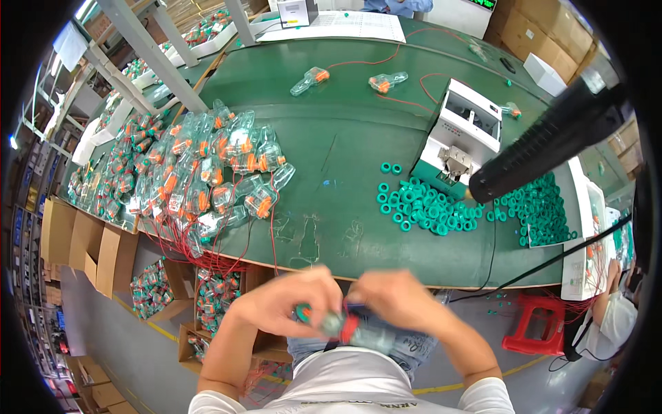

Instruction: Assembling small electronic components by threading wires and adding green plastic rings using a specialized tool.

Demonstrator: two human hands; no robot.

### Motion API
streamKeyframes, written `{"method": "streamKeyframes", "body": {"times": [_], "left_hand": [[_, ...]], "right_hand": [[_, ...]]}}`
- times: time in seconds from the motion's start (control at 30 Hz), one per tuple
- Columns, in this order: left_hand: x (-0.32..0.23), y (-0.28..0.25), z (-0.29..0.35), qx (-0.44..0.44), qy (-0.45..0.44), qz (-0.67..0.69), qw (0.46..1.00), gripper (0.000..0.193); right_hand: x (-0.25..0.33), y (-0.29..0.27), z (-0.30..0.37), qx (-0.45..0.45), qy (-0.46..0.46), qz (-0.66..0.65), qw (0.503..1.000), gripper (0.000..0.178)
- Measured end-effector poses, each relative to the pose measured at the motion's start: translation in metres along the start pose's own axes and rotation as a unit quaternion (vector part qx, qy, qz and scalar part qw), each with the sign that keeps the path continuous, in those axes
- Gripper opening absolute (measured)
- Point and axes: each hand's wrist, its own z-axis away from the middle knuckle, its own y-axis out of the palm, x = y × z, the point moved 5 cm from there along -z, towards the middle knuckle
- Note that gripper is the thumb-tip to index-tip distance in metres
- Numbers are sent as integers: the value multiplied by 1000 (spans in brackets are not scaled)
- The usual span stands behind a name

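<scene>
left hand (286,303) pinches the part's (329,323) green end; right hand (400,300) closes on its red end, off the desk (345,124) | risk: blurred hands, loose grip; part may drop to the lap | red wires (227,252) could snag

Green-topped workbench (345,131) with a wooden edge, curving across the view. Grey metal shelf frame (145,52) at upper left. Cardboard boxes (86,248) on the grey floor (124,352) at left, more stacked at upper right (545,38). Yellow floor line. Red plastic stool (534,324) at right. Bright lamp glare far left.
</scene>
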Motion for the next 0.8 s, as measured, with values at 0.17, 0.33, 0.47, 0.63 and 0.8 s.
{"method": "streamKeyframes", "body": {"times": [0.17,0.33,0.47,0.63,0.8], "left_hand": [[24,6,1,-104,-51,-170,979,40],[48,12,-13,-162,-150,-205,954,73],[75,12,-9,-225,-193,10,955,61],[83,22,-7,-305,-173,233,907,55],[76,47,-16,-355,-125,151,914,60]], "right_hand": [[48,-2,7,47,-16,105,993,27],[23,7,2,-43,34,37,998,16],[19,-1,15,-23,23,-16,999,13],[0,-6,26,-156,94,-173,968,18],[-32,30,24,-409,175,-424,789,10]]}}
